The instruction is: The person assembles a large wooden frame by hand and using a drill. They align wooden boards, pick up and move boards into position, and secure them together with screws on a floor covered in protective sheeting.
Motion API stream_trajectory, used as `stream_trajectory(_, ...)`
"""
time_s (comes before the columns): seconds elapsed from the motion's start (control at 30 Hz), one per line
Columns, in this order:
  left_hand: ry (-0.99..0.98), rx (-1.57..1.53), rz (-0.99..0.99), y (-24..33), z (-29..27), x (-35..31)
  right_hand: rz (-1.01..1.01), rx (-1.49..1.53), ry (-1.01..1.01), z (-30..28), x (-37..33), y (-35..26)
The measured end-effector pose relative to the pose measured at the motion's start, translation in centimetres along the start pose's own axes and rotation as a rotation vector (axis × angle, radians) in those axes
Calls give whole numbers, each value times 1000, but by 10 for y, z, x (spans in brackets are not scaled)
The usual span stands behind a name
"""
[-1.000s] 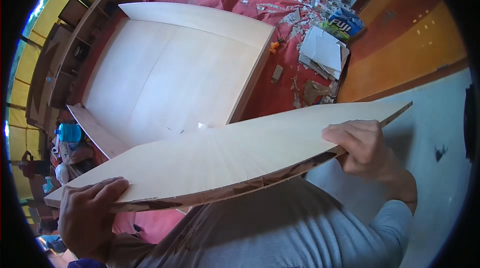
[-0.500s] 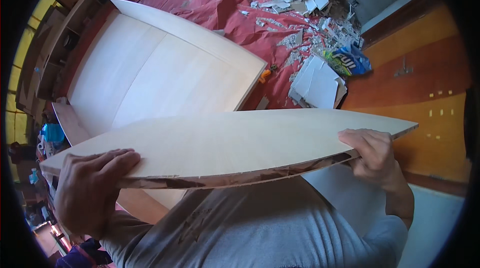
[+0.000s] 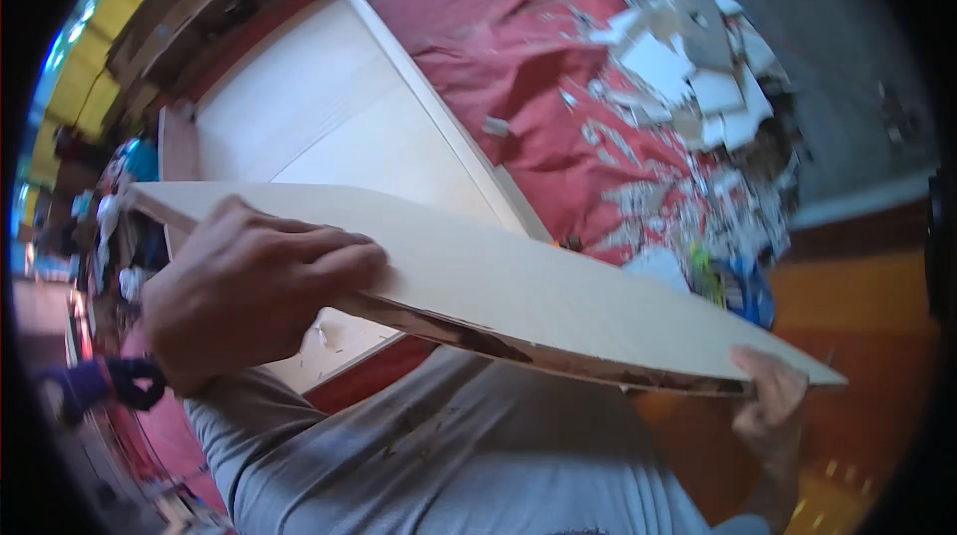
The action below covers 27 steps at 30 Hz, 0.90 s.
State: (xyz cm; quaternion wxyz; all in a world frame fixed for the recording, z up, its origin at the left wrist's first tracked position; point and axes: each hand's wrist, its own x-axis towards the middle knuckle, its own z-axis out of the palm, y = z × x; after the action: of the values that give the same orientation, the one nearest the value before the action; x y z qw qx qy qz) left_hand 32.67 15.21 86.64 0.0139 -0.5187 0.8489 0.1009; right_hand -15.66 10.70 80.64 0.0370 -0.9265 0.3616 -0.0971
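Across the front of my body I hold a long pale wooden board (image 3: 538,286), its near edge dark and rough along the side. My left hand (image 3: 254,286) grips that near edge toward the left end, thumb and fingers closed over it. Near the tapering right end, my right hand (image 3: 773,385) is closed on the same edge, its fingers partly hidden beneath. The board slants, with its right end lower in view. Beyond it lies a large pale wooden box frame (image 3: 349,86) with a raised side, partly covered by the board.
Red sheeting (image 3: 478,26) covers the floor beyond. Broken white pieces (image 3: 698,76) and scattered debris lie on it at the far right, close to a blue and green bag (image 3: 743,286). At the left edge shows a purple-sleeved arm with a dark-gloved hand (image 3: 135,382) of another person.
The board has tilted, its left end rising and its right end dropping, with both hands still on it. My view has turned, and a gloved hand now shows at left.
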Motion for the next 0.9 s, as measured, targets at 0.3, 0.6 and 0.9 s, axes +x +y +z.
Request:
stream_trajectory(0.3,22,45,-192,35,-43,113,-201,96,10,-44,103,180)
stream_trajectory(0.6,33,46,-313,10,-68,197,-410,184,-25,-40,229,286)
stream_trajectory(0.9,58,-91,-430,-148,-64,324,-408,221,-145,25,427,387)
